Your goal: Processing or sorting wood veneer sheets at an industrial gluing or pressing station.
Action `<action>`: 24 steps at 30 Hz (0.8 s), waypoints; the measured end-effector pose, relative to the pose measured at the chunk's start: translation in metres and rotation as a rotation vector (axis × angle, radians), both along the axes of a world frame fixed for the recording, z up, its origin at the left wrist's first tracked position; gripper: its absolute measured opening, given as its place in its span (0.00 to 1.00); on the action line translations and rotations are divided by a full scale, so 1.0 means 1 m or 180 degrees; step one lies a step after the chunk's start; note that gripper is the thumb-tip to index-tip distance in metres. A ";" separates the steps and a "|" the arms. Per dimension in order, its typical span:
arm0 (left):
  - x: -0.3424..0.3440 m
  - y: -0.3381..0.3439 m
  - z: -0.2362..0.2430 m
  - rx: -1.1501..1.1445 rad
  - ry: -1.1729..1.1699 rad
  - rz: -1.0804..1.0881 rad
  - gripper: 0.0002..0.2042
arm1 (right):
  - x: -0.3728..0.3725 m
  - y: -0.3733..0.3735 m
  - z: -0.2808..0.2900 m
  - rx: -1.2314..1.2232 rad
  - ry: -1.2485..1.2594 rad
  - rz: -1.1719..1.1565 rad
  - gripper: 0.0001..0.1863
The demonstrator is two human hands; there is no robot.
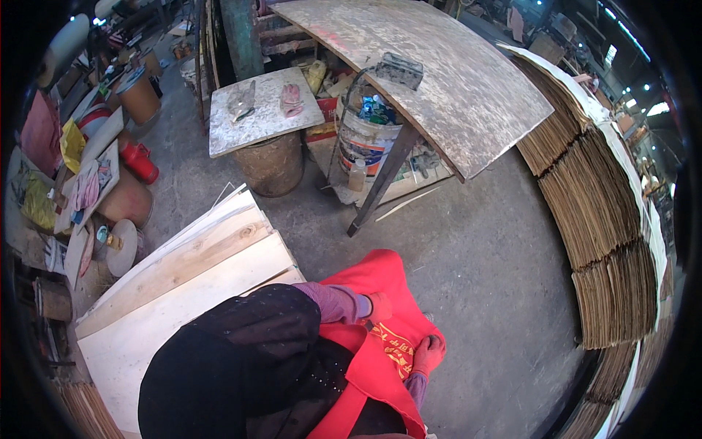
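A red apron (384, 274) with yellow lettering lies over my lap and front. My left hand (378, 308), in a red glove under a purple checked sleeve, rests against the upper part of the apron; its fingers blend into the red cloth. Lower and to the right, my right hand (428, 355), also red-gloved, is closed at the apron's right edge. A dark patch shows at its curled fingers, and I cannot make out whether it is a held thing or the glove's dirty palm. Pale wood veneer sheets (175, 285) are stacked close on my left.
Ahead stands a stained worktable (439, 66) on a dark leg. Left of it, a board (267, 110) on a drum holds a pair of pink gloves (292, 100). A bucket (365, 143) sits beneath the table. Tall veneer stacks (592, 197) line the right; a red flask (139, 159) stands far left.
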State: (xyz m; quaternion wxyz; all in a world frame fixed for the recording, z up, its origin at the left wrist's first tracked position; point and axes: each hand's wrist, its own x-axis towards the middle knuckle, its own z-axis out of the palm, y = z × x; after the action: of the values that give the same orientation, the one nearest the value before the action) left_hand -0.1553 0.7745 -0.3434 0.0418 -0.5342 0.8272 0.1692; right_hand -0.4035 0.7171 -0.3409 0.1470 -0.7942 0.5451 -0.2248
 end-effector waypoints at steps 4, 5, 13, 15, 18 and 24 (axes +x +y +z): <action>0.000 -0.001 -0.004 -0.0056 -0.0020 -0.0028 0.11 | -0.001 -0.001 -0.002 -0.0024 -0.0019 0.0002 0.11; 0.000 -0.002 -0.003 -0.0056 -0.0020 -0.0033 0.11 | -0.001 -0.001 -0.002 -0.0025 -0.0019 -0.0003 0.11; 0.002 -0.002 0.006 0.0042 -0.0022 -0.0093 0.11 | 0.000 0.000 0.000 0.0018 0.0029 -0.0046 0.11; 0.002 -0.003 -0.003 0.0022 -0.0011 -0.0115 0.11 | 0.002 0.001 0.004 0.0019 0.0020 -0.0039 0.11; 0.001 -0.001 0.003 0.0008 -0.0017 -0.0063 0.11 | 0.001 0.001 0.003 0.0035 0.0012 -0.0040 0.11; 0.002 0.000 0.013 -0.0012 0.0014 -0.0052 0.10 | 0.001 0.000 0.003 0.0067 -0.0031 -0.0006 0.11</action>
State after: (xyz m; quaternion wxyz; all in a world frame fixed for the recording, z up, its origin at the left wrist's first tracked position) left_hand -0.1531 0.7750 -0.3308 0.0403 -0.5271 0.8319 0.1685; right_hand -0.4026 0.7169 -0.3383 0.1577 -0.7910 0.5475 -0.2230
